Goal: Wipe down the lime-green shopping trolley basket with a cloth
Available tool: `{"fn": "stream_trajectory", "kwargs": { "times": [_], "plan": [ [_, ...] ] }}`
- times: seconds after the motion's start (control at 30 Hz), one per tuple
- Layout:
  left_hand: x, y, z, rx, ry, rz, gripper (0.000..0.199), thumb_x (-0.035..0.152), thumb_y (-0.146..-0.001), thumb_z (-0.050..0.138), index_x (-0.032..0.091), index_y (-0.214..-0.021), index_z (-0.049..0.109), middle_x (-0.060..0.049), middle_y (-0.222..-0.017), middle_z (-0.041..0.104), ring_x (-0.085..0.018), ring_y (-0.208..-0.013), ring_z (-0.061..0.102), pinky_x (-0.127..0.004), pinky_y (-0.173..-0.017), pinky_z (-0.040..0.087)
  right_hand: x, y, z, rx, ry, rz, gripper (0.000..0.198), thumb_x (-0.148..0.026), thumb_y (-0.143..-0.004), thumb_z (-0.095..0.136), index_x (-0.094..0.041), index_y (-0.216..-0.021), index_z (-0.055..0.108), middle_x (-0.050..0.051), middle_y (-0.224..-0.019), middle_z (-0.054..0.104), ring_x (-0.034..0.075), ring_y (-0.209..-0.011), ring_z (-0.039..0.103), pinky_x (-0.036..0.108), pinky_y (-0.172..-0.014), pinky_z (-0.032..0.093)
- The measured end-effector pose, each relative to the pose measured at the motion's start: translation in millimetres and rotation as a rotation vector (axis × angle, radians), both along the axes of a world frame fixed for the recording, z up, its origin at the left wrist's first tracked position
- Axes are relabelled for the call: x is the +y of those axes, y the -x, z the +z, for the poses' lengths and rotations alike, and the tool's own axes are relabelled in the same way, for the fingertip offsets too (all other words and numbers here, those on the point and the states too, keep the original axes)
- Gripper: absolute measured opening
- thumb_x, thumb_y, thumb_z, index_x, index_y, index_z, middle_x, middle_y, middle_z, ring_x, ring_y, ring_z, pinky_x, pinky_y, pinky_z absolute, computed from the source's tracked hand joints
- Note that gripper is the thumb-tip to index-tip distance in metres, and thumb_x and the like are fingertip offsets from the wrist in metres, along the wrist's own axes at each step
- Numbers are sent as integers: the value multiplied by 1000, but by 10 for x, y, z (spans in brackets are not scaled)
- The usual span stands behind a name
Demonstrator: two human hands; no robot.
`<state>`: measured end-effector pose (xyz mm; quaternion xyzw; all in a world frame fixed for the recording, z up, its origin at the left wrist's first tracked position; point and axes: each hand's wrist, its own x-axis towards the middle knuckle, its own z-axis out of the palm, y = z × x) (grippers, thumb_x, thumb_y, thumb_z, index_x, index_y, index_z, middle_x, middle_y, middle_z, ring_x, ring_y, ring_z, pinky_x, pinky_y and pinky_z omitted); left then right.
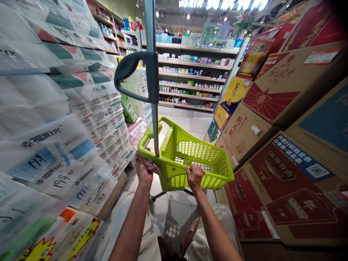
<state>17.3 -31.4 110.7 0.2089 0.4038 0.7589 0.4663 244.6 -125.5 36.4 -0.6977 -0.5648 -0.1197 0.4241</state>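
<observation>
A lime-green shopping basket cart [174, 174] with perforated sides stands in front of me on the tiled floor. Its grey pole rises to a dark handle [152, 78] at the upper middle. My left hand [144, 170] is closed on a crumpled pinkish cloth [151, 165] pressed to the basket's near left end, just under the rim. My right hand [195, 177] grips the near long rim of the basket, fingers curled over the top edge. Through the openings, the basket's inside shows only its lattice floor.
Stacked tissue packs [100, 119] with handwritten prices line the left. Cardboard cartons [272, 94] are piled on the right, close to the basket's far end. Shelves of small boxed goods [193, 78] close off the aisle ahead. White floor tiles [199, 125] run between.
</observation>
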Motion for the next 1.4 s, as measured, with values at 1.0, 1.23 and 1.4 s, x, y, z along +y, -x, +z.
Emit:
{"fn": "stream_trajectory", "kwargs": {
  "times": [1.0, 1.23, 1.4],
  "plan": [
    [-10, -258, 952, 1826, -509, -645, 24, 37, -82, 69, 22, -66, 60, -2, -58, 56, -25, -69, 64, -36, -82, 46, -133, 139, 500, 149, 18, 148, 51, -32, -109, 19, -21, -104, 69, 7, -107, 73, 20, -103, 60, 36, -102, 32],
    [-681, -250, 564, 1735, -801, 109, 22, 27, -102, 47, 22, -97, 68, -11, -93, 74, -25, -96, 70, -43, -98, 48, -28, 173, 510, 241, -56, 3, 48, -31, -106, 24, -23, -69, 53, 3, -74, 63, 21, -81, 53, 36, -90, 35],
    [-723, -275, 144, 1586, -911, 243, 18, 32, -101, 55, 25, -104, 71, -11, -112, 76, -27, -121, 67, -51, -113, 44, -26, 135, 507, 172, -10, -14, 43, -27, -104, 29, -24, -65, 45, 1, -69, 60, 19, -78, 52, 34, -85, 35]
  ]
}}
